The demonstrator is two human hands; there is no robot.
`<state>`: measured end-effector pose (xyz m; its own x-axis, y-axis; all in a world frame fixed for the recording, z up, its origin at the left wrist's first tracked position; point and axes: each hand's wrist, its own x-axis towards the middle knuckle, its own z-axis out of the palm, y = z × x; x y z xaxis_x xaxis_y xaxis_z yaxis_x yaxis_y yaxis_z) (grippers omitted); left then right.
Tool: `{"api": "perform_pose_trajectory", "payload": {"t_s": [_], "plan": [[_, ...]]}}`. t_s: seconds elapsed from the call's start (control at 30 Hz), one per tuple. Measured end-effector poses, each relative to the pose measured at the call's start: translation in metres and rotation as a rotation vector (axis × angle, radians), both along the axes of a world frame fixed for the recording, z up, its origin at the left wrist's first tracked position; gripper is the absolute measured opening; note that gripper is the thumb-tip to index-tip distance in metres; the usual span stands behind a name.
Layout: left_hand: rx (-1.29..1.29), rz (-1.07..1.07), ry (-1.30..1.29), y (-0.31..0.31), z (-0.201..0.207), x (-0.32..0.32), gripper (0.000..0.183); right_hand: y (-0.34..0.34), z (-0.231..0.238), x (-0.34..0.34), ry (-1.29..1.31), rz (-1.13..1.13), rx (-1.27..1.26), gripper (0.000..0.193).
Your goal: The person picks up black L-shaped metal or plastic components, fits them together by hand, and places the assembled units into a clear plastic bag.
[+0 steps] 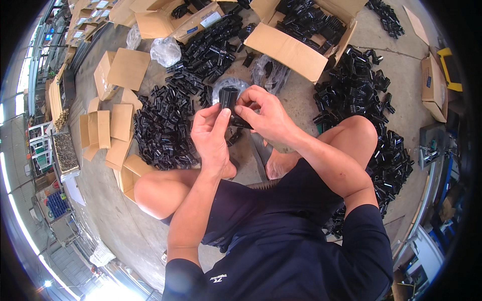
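Observation:
Between my two hands, above the floor in front of my knees, is a glossy black tubular fitting [229, 98]. My left hand [212, 131] pinches it from the left, thumb on its near face. On its other side my right hand [263, 111] grips it with thumb and fingers curled. Part of the fitting's lower end is hidden behind my fingers. Clear plastic wrap [232, 84] lies on the floor just beyond it. A heap of similar black fittings [163, 125] spreads to the left, and another heap [346, 85] lies to the right.
An open cardboard box [286, 50] full of black parts stands ahead, with another open box [150, 22] further left. Flattened and empty cartons [98, 128] lie at the left. A crumpled plastic bag [165, 51] sits near the far heap. A closed carton [433, 88] stands at the right.

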<state>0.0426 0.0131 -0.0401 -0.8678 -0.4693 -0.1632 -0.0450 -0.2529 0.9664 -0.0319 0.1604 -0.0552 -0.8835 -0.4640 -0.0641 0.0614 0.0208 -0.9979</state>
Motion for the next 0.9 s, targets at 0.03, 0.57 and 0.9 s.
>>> {"api": "perform_pose_trajectory", "payload": {"t_s": [0.03, 0.57, 0.9], "plan": [[0.014, -0.003, -0.010, 0.000, 0.000, 0.000, 0.019, 0.001, -0.001, -0.001, -0.032, 0.005, 0.011, 0.020], [0.299, -0.058, -0.344, -0.022, 0.014, -0.005, 0.018, 0.016, 0.005, -0.017, 0.721, 0.358, 0.050, 0.052], [-0.298, -0.431, 0.020, -0.012, 0.033, -0.003, 0.055, 0.031, 0.019, -0.023, -0.118, 0.269, -0.225, 0.034]]}}
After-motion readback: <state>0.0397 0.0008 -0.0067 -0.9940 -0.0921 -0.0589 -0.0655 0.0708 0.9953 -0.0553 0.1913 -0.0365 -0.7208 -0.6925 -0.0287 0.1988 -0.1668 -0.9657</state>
